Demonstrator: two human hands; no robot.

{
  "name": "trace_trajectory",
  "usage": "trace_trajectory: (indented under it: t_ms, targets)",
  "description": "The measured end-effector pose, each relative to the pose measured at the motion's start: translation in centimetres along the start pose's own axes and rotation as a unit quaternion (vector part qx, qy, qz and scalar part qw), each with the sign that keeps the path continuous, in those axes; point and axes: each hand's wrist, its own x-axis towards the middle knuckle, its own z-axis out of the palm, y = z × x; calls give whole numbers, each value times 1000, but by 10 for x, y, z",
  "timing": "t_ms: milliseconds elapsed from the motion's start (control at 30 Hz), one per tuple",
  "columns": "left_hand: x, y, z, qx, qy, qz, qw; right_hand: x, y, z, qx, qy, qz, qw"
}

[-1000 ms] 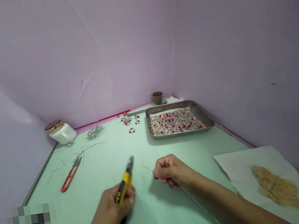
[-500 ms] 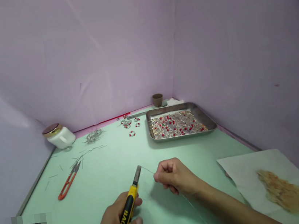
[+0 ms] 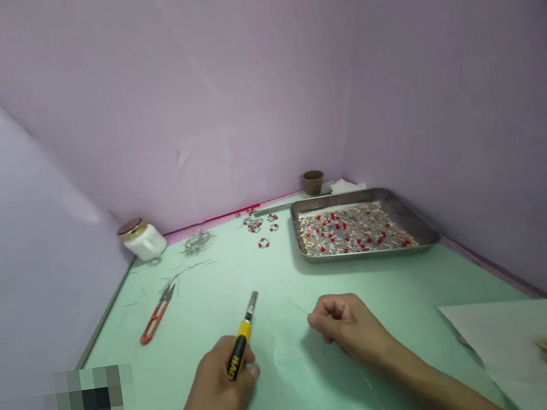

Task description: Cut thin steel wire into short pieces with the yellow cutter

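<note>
My left hand [image 3: 223, 380] is wrapped round the handle of a yellow-and-black utility knife [image 3: 243, 337], its metal end pointing up and away from me. My right hand [image 3: 347, 326] is closed in a pinch on a thin strand [image 3: 298, 307]. One short end of it sticks out to the left of my fingertips, apart from the knife. Whether it is thread or wire is too fine to tell. A faint line trails below my right wrist. Beyond my hands lie several small rings of red and clear beads [image 3: 263, 242].
A metal tray [image 3: 371, 254] of mixed beads stands at the back right, near a brown cup [image 3: 313, 183]. Orange-handled thread snips [image 3: 155, 321], a pile of wire pieces [image 3: 198, 242] and a lidded white jar [image 3: 147, 242] are on the left. White paper [image 3: 487, 338] lies at the right.
My right hand has drawn away from the knife, so the strand's end no longer meets the metal tip. The whole view has shifted, moving the table things rightward in the picture.
</note>
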Motion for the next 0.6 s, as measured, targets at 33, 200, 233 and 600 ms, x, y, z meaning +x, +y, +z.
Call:
trace_trajectory:
  t_ms: [33, 200, 233, 600]
  targets:
    - [6, -5, -2, 34, 39, -5, 999, 3, 2, -1, 4, 12, 4, 1000]
    - [35, -16, 0, 116, 136, -39, 983, 9, 9, 0, 1, 13, 11, 1000]
    - [40, -17, -1, 123, 145, -37, 981, 8, 9, 2, -1, 9, 13, 1000]
    - [74, -78, -75, 213, 222, -250, 918, -2, -5, 5, 15, -25, -4, 1000]
